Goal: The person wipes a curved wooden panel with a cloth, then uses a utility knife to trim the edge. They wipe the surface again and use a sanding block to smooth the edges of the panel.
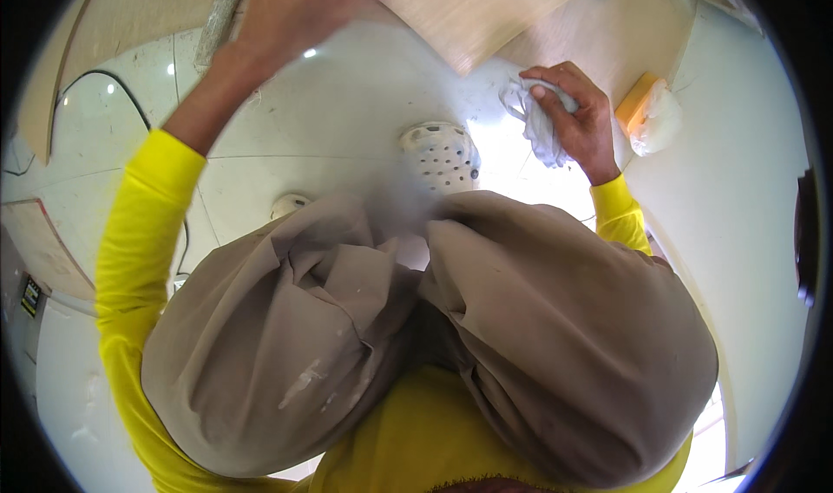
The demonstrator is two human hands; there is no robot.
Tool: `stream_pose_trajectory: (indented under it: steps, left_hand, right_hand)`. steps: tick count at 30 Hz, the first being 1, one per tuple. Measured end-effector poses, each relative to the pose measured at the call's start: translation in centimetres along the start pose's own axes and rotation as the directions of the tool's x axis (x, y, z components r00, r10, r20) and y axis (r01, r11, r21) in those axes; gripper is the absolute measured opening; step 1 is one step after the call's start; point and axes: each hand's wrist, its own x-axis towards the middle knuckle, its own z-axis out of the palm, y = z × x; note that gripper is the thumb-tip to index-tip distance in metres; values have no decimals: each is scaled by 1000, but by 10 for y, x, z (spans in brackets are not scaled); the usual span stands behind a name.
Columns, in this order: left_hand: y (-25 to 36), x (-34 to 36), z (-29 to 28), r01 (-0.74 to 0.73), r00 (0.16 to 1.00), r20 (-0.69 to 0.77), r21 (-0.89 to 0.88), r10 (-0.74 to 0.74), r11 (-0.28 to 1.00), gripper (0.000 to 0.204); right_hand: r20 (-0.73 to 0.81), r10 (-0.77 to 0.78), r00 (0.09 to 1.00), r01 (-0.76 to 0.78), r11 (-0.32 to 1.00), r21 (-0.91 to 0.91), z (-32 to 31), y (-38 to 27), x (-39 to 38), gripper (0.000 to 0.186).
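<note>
My right hand (580, 116) is closed on a crumpled pale grey cloth (544, 137); its folds and a loop hang out below and beside the fingers. A light wooden board (468, 16) lies just beyond that hand. At the upper left my left hand (299, 12) is stretched out near the board's left corner. Motion smears its fingers, so I cannot make out their pose or whether they touch the board. Beside the left wrist lies a rough, narrow strip of wood (219, 25).
An orange block (638, 103) with clear plastic wrap (657, 129) is right of my right hand. A black cable (130, 94) curves over the tiled floor (260, 129) at left. My perforated clog (440, 156) shows beyond my knees. Another board (48, 241) is at far left.
</note>
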Motion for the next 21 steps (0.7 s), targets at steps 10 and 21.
stream_pose_trajectory:
  steps: [10, 21]
  left_hand:
    - [30, -24, 54, -109, 984, -140, 33, 113, 993, 74]
    - [18, -11, 55, -125, 978, -172, -19, 120, 992, 54]
  right_hand:
    - [-110, 79, 991, -65, 989, 130, 27, 18, 13, 22]
    - [-78, 17, 997, -9, 995, 99, 26, 13, 22, 23]
